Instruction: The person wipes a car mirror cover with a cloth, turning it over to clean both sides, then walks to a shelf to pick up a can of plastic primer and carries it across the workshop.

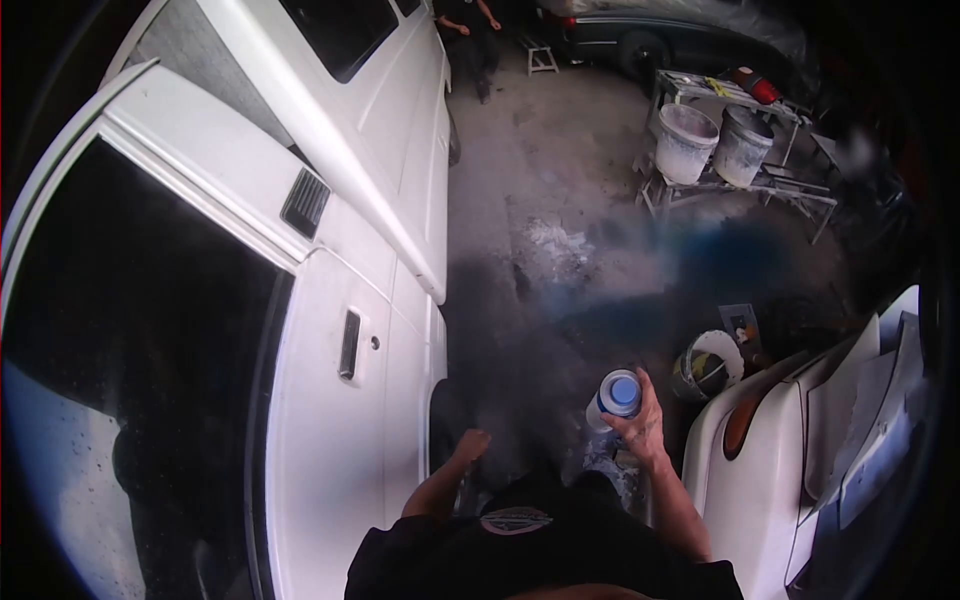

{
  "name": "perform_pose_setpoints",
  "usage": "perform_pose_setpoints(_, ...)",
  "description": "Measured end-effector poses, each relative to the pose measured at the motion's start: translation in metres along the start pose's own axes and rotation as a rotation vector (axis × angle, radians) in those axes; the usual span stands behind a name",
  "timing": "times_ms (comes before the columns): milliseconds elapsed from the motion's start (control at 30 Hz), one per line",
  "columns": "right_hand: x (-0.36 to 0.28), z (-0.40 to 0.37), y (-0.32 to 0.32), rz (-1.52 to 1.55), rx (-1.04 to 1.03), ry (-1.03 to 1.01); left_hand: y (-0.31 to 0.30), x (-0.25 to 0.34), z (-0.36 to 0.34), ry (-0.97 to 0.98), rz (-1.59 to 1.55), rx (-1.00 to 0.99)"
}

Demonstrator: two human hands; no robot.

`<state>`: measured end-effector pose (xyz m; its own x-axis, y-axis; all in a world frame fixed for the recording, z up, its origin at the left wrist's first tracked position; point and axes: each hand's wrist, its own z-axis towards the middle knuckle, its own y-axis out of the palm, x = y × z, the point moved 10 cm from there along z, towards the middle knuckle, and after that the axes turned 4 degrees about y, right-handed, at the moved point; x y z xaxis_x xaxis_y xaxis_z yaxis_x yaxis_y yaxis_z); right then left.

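Note:
My right hand is wrapped round a pale, cylindrical bottle with a blue cap, seen from above. The bottle is in front of my body, over the dark floor. My left hand hangs low beside the white vehicle's door, apart from it. Its fingers look curled closed, and whatever they may hold is hidden. The door has a black handle and a round lock.
A dirty bucket stands near a white car panel on the right. Two stained buckets sit on a metal rack. A person is at the back, near a small stool and a partly covered dark car.

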<state>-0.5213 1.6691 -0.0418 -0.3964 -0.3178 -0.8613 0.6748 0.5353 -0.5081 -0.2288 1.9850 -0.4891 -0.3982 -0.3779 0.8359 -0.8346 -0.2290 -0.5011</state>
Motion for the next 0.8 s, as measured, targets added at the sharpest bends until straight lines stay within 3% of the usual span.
perform_pose_setpoints(33, -0.007, 0.03, -0.005, 0.035, 0.036, 0.02, -0.056, 0.034, 0.05, -0.37, -0.263, 0.106)
perform_pose_setpoints(100, -0.025, 0.091, -0.009, 0.063, 0.085, 0.026, -0.154, 0.134, 0.154, -0.382, -0.297, 0.253)
perform_pose_setpoints(133, -0.029, 0.119, -0.011, 0.092, 0.126, 0.034, -0.186, 0.161, 0.209, -0.232, -0.299, 0.259)
perform_pose_setpoints(200, -0.03, 0.193, 0.0, 0.082, 0.138, 0.027, -0.238, 0.192, 0.301, -0.136, -0.302, 0.306)
perform_pose_setpoints(267, -0.034, 0.279, 0.013, 0.047, 0.118, 0.049, -0.268, 0.208, 0.36, -0.161, -0.408, 0.344)
perform_pose_setpoints(367, -0.039, 0.375, 0.043, 0.173, -0.007, -0.036, -0.269, 0.168, 0.404, -0.202, -0.392, 0.186)
perform_pose_setpoints(433, -0.058, 0.456, 0.065, 0.082, -0.069, -0.027, -0.251, 0.118, 0.389, -0.397, -0.489, 0.135)
perform_pose_setpoints(467, -0.077, 0.493, 0.069, 0.097, -0.063, -0.086, -0.216, 0.06, 0.37, -0.407, -1.153, 0.04)
perform_pose_setpoints(500, -0.088, 0.524, 0.075, 0.082, -0.102, -0.099, -0.213, 0.032, 0.346, -0.543, -0.526, 0.021)
perform_pose_setpoints(533, -0.099, 0.557, 0.08, 0.058, -0.139, -0.1, -0.2, 0.008, 0.319, -0.726, -0.392, -0.07)
perform_pose_setpoints(567, -0.119, 0.593, 0.079, 0.052, -0.13, -0.142, -0.175, -0.002, 0.306, -0.542, -0.473, -0.496)
perform_pose_setpoints(600, -0.138, 0.625, 0.08, 0.036, -0.142, -0.162, -0.189, 0.021, 0.305, -0.41, -0.206, -0.306)
perform_pose_setpoints(633, -0.149, 0.659, 0.084, 0.021, -0.155, -0.173, -0.192, 0.0, 0.293, -0.708, -0.236, -0.269)
perform_pose_setpoints(667, -0.152, 0.694, 0.09, 0.015, -0.152, -0.187, -0.202, -0.008, 0.305, -0.816, -0.264, -0.257)
perform_pose_setpoints(733, -0.158, 0.803, 0.116, 0.016, -0.176, -0.235, -0.236, -0.017, 0.383, -0.888, -0.332, -0.257)
perform_pose_setpoints(800, -0.158, 0.856, 0.128, -0.018, -0.173, -0.219, -0.26, -0.046, 0.453, -0.94, -0.372, -0.26)
